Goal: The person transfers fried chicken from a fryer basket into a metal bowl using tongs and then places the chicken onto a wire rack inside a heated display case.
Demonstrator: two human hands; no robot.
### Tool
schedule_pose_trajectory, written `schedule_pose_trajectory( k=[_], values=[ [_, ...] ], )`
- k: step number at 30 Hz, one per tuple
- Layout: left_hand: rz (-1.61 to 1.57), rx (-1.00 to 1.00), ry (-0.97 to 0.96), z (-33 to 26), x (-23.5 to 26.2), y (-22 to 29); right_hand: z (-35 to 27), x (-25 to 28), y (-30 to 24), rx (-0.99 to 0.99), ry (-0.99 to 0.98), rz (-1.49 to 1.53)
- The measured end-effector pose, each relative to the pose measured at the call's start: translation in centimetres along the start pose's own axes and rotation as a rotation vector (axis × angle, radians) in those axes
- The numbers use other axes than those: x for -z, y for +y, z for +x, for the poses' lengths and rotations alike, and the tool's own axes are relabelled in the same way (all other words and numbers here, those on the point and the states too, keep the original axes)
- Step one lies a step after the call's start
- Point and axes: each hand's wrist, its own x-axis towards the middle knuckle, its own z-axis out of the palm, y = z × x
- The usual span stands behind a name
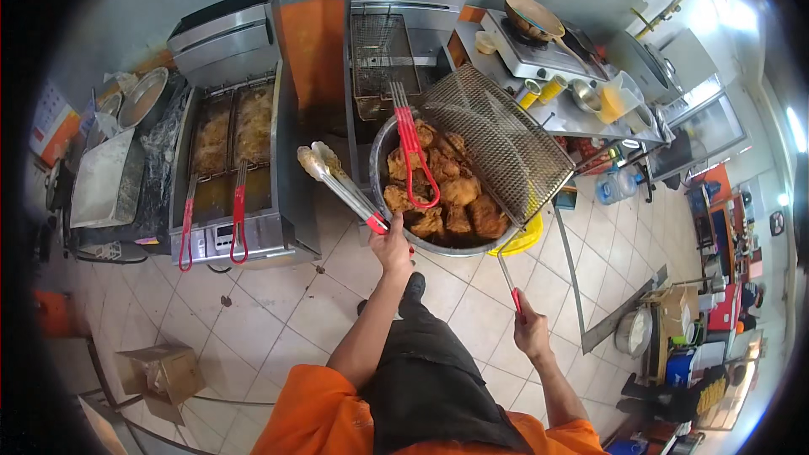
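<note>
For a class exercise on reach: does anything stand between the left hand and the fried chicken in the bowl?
Only the bowl's rim shows between the left hand and the nearest fried chicken. Farther in, a red handle crosses in front of some pieces; a wire basket overhangs the far right.

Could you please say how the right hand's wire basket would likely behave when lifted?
The wire basket looks stiff, judging by its metal frame. It is probably light for its size, being open mesh. It may twist or tip, since the right hand grips it by one thin handle.
</note>
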Motion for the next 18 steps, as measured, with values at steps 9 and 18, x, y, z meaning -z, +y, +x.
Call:
schedule_pose_trajectory(
  k=[9,18],
  values=[
    [-0.139,-0.073,0.030,1.5,2.2,-1.8,4.1,2.4,-1.7,0.009,-0.033,0.274],
    [-0.194,-0.053,0.084,2.3,3.1,-1.3,23.4,7.7,-12.9,-0.156,-0.415,1.155]
  ],
)
